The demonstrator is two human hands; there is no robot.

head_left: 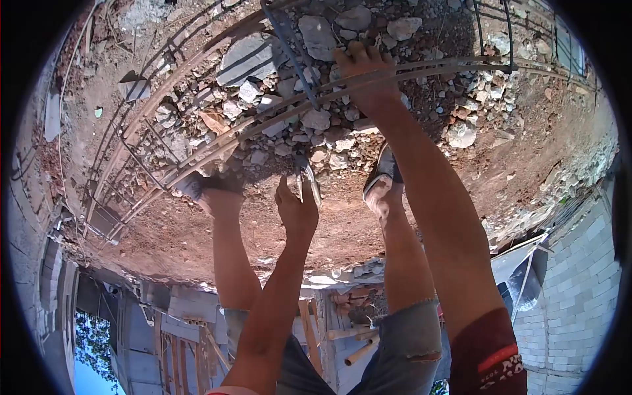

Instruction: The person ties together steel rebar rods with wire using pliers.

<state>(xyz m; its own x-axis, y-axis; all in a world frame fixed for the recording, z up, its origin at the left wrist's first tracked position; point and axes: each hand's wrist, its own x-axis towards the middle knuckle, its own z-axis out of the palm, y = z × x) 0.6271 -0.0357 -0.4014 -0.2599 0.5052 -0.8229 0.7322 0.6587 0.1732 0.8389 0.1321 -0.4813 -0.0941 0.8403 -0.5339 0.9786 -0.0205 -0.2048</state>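
Note:
My left hand point(297, 209) is closed around a small metal hand tool point(309, 183) that looks like pincers, its dark head pointing toward the rubble. My right hand point(368, 76) reaches farther forward and grips the long rusty rebar rods point(276, 118) of a reinforcement cage. A dark steel stirrup point(289, 52) crosses those rods just left of my right hand. Another stirrup point(509, 39) frames the cage farther right. The tool is held below the rods, apart from them.
Broken stones and concrete chunks point(250, 59) lie under and beyond the cage. My feet, one in a sandal point(385, 168), stand on reddish dirt beside it. Block walls point(566, 283) rise on the right, and wooden poles point(362, 349) lie behind me.

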